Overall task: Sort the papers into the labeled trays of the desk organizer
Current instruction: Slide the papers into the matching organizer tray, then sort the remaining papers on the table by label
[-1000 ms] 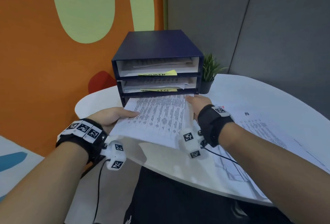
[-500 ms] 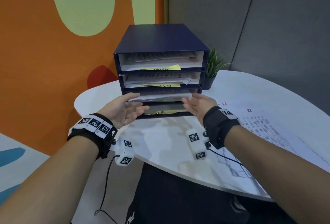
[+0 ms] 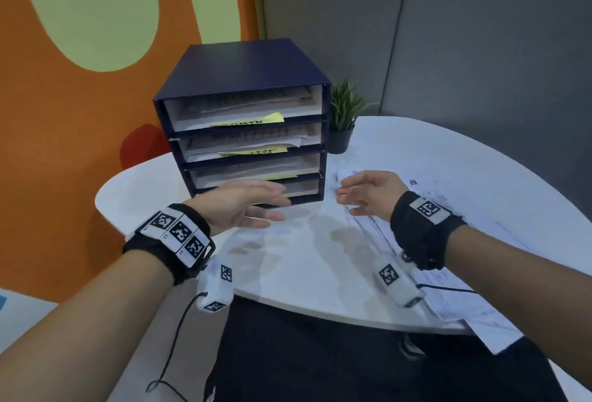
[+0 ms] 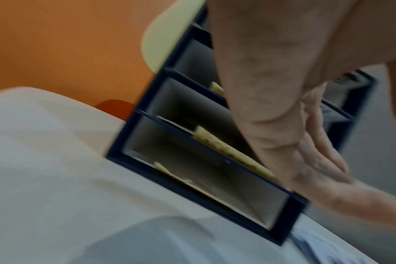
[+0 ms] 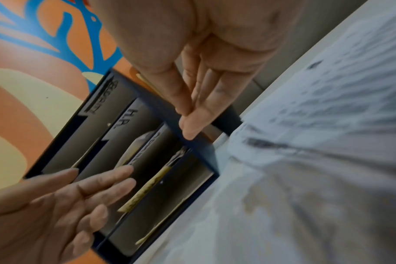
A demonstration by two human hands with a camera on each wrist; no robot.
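Hovering just in front of the desk organizer [image 3: 243, 119], the left hand [image 3: 243, 206] is spread, palm turned inward, fingers straight and holding nothing. The right hand [image 3: 368, 193] hangs beside the organizer's right front corner, fingers loosely extended, also free, above loose papers [image 3: 448, 286] lying on the white table [image 3: 307, 260]. Sorted sheets fill the trays behind yellow labels [image 3: 253, 120]. Bare tabletop lies between both wrists.

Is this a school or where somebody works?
Probably an office or workplace meeting nook, though I can't be sure. A dark blue desk organizer with sticky-note labels holds papers, more printed papers lie on the round white table, and grey panel walls stand behind.
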